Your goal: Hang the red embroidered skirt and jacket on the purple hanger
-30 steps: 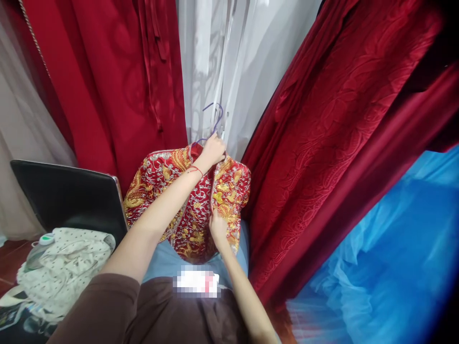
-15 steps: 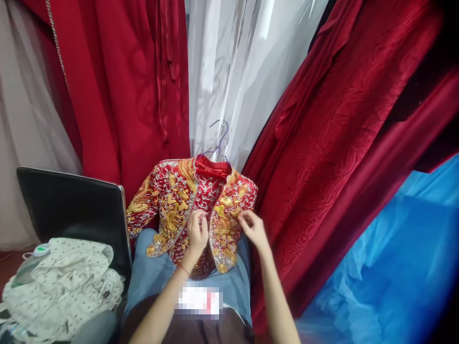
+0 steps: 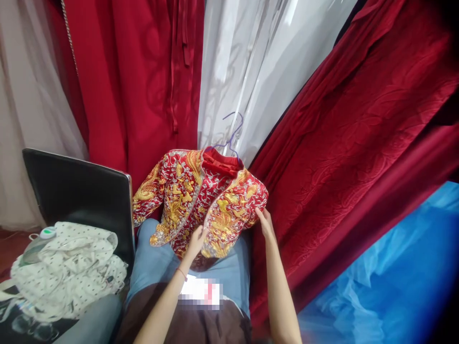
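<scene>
Embroidered jacket (image 3: 223,210): 2-handed straightening, as judged.
Left hand (image 3: 195,241) pinched the front edge (image 3: 210,210); right hand (image 3: 266,224) touched the sleeve (image 3: 260,193), grip unclear; next move seemed to call for gentle tension.

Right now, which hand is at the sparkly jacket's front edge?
The left hand, with the thin red bracelet on its wrist, is at the jacket's front edge. The right hand is out at a sleeve instead.

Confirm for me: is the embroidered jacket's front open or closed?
Open. The jacket has its front edges apart, with patterned red fabric showing between them.
</scene>
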`<state>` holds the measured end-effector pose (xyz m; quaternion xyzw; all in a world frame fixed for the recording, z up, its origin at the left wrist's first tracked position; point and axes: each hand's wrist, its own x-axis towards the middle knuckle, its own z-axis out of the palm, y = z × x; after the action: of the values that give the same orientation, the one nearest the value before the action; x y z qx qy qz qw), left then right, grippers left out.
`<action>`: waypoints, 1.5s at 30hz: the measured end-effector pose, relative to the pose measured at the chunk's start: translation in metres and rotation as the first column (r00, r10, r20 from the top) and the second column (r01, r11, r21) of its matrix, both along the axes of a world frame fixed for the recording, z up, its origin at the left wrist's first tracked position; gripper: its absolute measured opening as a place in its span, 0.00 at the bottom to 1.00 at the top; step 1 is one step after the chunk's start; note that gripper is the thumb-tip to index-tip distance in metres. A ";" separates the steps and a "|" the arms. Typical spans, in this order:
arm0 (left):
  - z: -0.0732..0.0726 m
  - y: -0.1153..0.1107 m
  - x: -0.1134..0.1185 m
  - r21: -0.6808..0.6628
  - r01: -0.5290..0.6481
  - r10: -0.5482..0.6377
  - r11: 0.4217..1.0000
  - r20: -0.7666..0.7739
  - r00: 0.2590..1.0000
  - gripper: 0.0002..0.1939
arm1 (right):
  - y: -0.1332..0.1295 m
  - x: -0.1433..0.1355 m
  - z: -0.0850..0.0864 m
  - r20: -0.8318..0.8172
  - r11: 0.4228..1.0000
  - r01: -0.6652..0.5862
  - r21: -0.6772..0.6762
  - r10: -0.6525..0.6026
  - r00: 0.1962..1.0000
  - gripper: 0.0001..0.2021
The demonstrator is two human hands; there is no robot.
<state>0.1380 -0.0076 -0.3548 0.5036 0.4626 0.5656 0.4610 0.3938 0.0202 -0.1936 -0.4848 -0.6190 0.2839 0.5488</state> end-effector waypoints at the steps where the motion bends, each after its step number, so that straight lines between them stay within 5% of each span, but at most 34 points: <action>1: -0.001 0.002 -0.005 0.028 -0.032 0.031 0.999 0.025 0.999 0.19 | -0.008 0.000 0.001 0.014 1.000 -0.002 -0.016 0.002 1.000 0.29; 6: 0.004 0.005 -0.018 0.106 -0.056 0.051 0.993 0.049 0.998 0.20 | -0.063 -0.005 0.033 0.109 0.971 0.185 0.154 -0.203 0.973 0.23; 11: 0.008 0.006 -0.018 0.138 0.024 -0.026 0.990 0.007 1.000 0.20 | -0.126 -0.024 0.075 0.169 0.791 0.445 0.420 -0.550 0.818 0.23; 14: 0.003 0.010 -0.018 0.073 -0.007 0.009 0.997 -0.023 1.000 0.21 | -0.144 -0.029 0.081 0.278 0.866 0.327 0.378 -0.443 0.853 0.21; 17: -0.007 0.010 -0.021 0.006 -0.026 0.026 1.000 -0.038 0.999 0.21 | -0.142 -0.022 0.072 0.409 0.995 0.016 0.095 -0.053 0.911 0.15; 20: -0.016 0.002 -0.029 -0.041 0.036 -0.037 0.999 -0.026 0.999 0.21 | -0.125 -0.009 0.056 0.436 0.954 -0.194 -0.230 0.279 0.856 0.19; 22: -0.020 -0.005 -0.036 -0.118 0.213 -0.215 0.970 -0.006 0.977 0.22 | -0.114 -0.001 0.048 0.452 0.912 -0.191 -0.363 0.352 0.820 0.17; 24: -0.023 -0.009 -0.043 -0.211 0.403 -0.404 0.891 0.041 0.914 0.24 | -0.111 0.006 0.045 0.534 0.921 -0.068 -0.384 0.281 0.798 0.13; 26: -0.023 -0.010 -0.051 -0.255 0.467 -0.462 0.847 0.082 0.883 0.26 | -0.117 0.014 0.049 0.638 0.951 0.108 -0.291 0.108 0.762 0.12; 30: -0.021 -0.005 -0.059 -0.202 0.371 -0.359 0.907 0.092 0.929 0.28 | -0.141 0.035 0.064 0.633 0.959 0.254 -0.125 -0.120 0.765 0.17; 33: -0.021 -0.002 -0.055 -0.184 0.327 -0.318 0.927 0.080 0.945 0.27 | -0.145 0.045 0.066 0.580 0.945 0.280 -0.170 -0.134 0.803 0.20; 38: -0.027 0.002 -0.045 -0.181 0.151 -0.141 0.972 0.064 0.988 0.33 | -0.126 0.039 0.042 0.634 0.899 0.275 -0.340 0.003 0.774 0.14; 42: -0.027 -0.001 -0.045 -0.206 0.161 -0.156 0.965 0.042 0.987 0.32 | -0.119 0.037 0.030 0.698 0.885 0.363 -0.292 -0.062 0.713 0.11; 45: -0.027 -0.003 -0.045 -0.231 0.181 -0.182 0.956 0.016 0.983 0.29 | -0.123 0.036 0.035 0.698 0.926 0.321 -0.199 -0.096 0.710 0.17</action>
<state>0.0929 -0.0110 -0.3815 0.4885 0.4783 0.4618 0.5651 0.4294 -0.1023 -0.1581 -0.7009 -0.6642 0.1155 0.2328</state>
